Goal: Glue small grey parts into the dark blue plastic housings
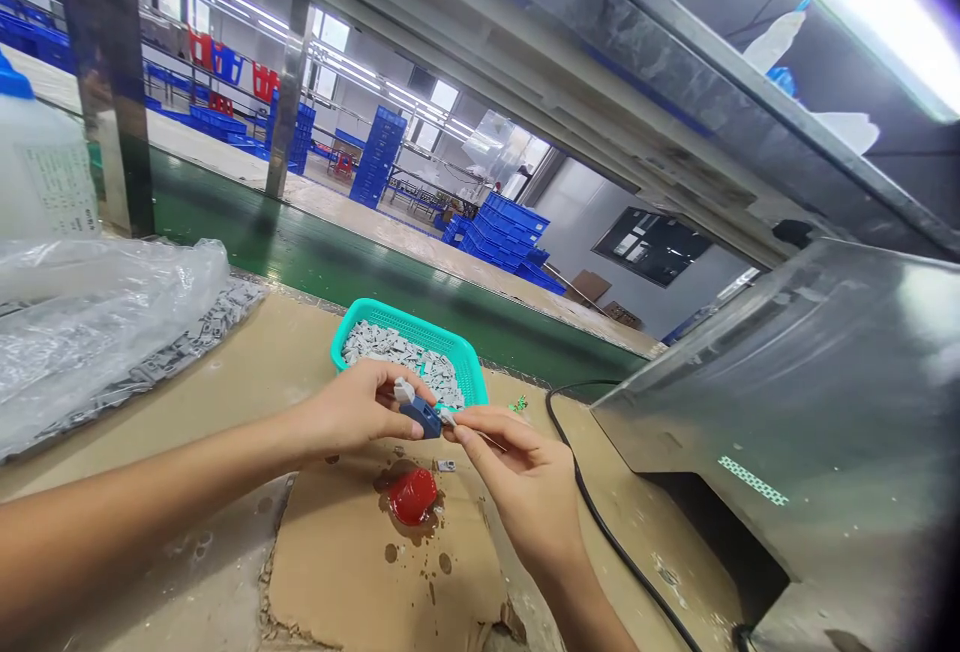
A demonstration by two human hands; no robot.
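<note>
My left hand (356,407) holds a small dark blue block-shaped part (421,418) between thumb and fingers. A pale grey piece (403,390) sticks up at the block's left end. The fingers of my right hand (529,477) pinch a small light grey piece (448,416) against the block's right end; fingertips partly hide it. Just behind the hands stands a turquoise basket (472,362) full of small grey plastic pieces (382,340). Below them, a wet red cup-like object (412,497) sits on a sheet of cardboard (375,582), near a loose grey piece (446,466).
On the left, clear plastic sheeting (112,312) covers many grey pieces, with a white jug (45,167) behind. A black cable (600,512) runs along the right, beside a metal housing (787,382). Beyond the bench lies a green conveyor belt (315,252).
</note>
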